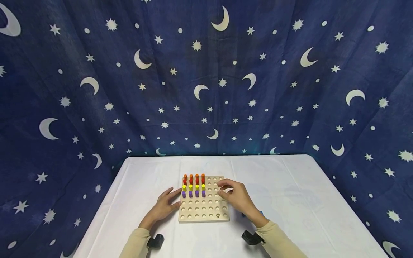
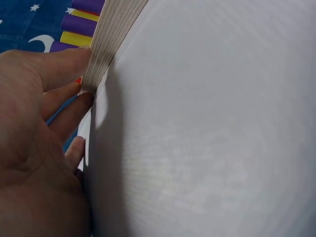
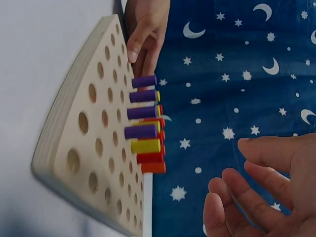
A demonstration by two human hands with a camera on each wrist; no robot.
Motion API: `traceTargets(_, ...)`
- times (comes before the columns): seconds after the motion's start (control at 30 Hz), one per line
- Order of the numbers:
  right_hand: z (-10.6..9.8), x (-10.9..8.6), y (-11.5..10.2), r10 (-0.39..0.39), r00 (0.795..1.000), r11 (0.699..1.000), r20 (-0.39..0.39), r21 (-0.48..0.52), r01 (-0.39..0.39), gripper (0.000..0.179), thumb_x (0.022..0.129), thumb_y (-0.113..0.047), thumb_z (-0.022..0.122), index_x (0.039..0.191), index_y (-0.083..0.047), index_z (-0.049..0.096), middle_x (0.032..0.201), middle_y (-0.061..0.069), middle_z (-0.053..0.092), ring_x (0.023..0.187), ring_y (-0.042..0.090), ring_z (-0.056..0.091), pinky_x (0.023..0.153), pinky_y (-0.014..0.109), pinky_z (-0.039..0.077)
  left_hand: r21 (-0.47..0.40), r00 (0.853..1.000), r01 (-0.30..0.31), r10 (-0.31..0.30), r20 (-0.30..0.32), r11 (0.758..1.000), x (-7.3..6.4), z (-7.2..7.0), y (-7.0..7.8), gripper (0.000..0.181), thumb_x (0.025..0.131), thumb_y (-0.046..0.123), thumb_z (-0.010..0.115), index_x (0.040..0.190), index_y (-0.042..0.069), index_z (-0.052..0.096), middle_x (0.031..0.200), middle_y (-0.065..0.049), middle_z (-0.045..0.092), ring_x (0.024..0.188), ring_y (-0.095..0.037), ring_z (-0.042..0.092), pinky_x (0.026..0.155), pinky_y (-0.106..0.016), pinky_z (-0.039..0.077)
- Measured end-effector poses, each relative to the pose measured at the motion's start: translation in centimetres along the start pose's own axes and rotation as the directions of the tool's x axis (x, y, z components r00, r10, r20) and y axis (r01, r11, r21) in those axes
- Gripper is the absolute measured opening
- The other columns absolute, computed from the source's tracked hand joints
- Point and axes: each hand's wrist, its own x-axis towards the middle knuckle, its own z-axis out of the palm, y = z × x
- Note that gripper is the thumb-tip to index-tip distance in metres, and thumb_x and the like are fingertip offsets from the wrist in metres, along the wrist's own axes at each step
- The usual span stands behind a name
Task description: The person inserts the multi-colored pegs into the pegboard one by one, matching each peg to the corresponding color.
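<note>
A pale wooden pegboard with rows of round holes lies on the table. Toward its far left stand upright pegs in rows: orange pegs at the back, then red pegs, yellow pegs and purple pegs. My left hand touches the board's left edge with extended fingers; in the left wrist view its thumb and fingertips meet the layered side. Over the board's right part hovers my right hand, its fingers loosely bent and apart. Nothing shows between those fingers in the right wrist view.
A white cloth covers the table. Something blue is mostly hidden beneath the right forearm. Black wrist mounts sit at both cuffs. A dark blue curtain with moons and stars hangs behind and around the table.
</note>
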Motion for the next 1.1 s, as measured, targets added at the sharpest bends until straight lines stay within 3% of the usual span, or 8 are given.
traceTargets(0.33, -3.1, -1.5, 1.8, 0.059, 0.997, 0.998, -0.050, -0.028, -0.061, 0.029, 0.080, -0.011, 0.080, 0.107, -0.018, 0.073, 0.103, -0.002, 0.074, 0.096, 0.017, 0.068, 0.073, 0.022, 0.054, 0.007, 1.000, 0.022, -0.022, 0.018, 1.000, -0.2, 0.2, 0.1, 0.056, 0.089, 0.031, 0.071, 0.142, 0.021, 0.054, 0.156, -0.024, 0.032, 0.144, -0.051, 0.025, 0.111, -0.074, 0.020)
traceTargets(0.73, -6.6, -3.1, 6.4, 0.072, 0.994, 0.988, -0.087, -0.132, -0.083, 0.032, 0.081, -0.014, 0.080, 0.112, -0.015, 0.072, 0.106, 0.000, 0.074, 0.097, 0.020, 0.068, 0.075, 0.023, 0.055, -0.002, 0.999, 0.039, -0.039, 0.026, 0.999, -0.1, -0.1, 0.4, 0.055, 0.090, 0.029, 0.070, 0.142, 0.021, 0.054, 0.156, -0.024, 0.031, 0.145, -0.050, 0.023, 0.112, -0.073, 0.019)
traceTargets(1.1, -8.5, -5.5, 9.5, 0.174, 0.985, 0.951, -0.014, -0.256, -0.172, 0.034, 0.083, -0.025, 0.079, 0.115, -0.015, 0.071, 0.100, -0.003, 0.072, 0.089, 0.013, 0.065, 0.080, 0.033, 0.055, 0.006, 0.999, 0.033, -0.033, 0.027, 0.999, 0.0, 0.0, 0.3, 0.056, 0.090, 0.029, 0.070, 0.142, 0.021, 0.053, 0.157, -0.023, 0.032, 0.146, -0.049, 0.023, 0.113, -0.072, 0.019)
